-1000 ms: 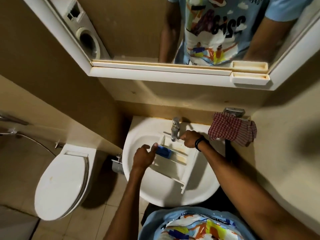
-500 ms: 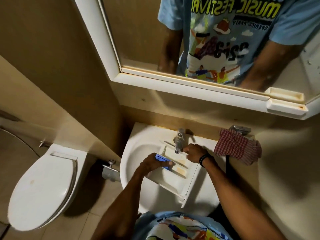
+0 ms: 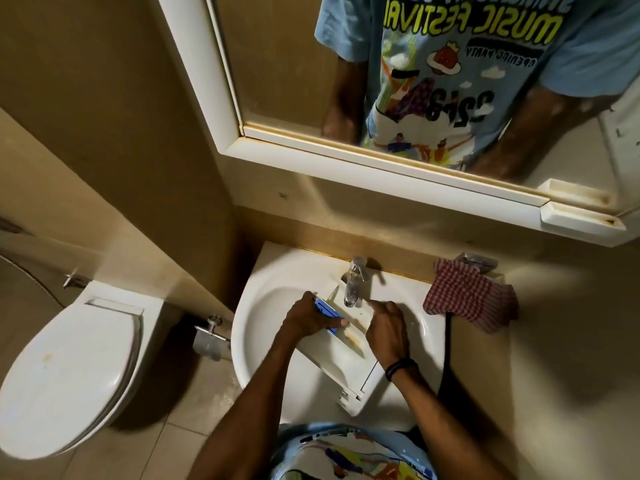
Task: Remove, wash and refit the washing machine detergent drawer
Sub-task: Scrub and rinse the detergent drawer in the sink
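In the washbasin [image 3: 263,306], 6 o'clock end nearest: detergent drawer [image 3: 346,368], lying slantwise. Left hand [image 3: 308,318], 9 o'clock side: fingers curled round the blue insert [image 3: 327,311]. Right hand [image 3: 386,332], 3 o'clock side: fingers clasping the drawer wall. Tap [image 3: 353,285], 12 o'clock. Advice: steady the drawer, free the insert, rinse the brown residue [image 3: 353,337] under the spout.

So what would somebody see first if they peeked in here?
Most likely the two hands in the white sink: the left hand grips a blue insert on the white detergent drawer lying across the basin under the tap, and the right hand holds the drawer's right edge. Next, the red checked cloth on the sink's right corner, and the closed white toilet at the left.
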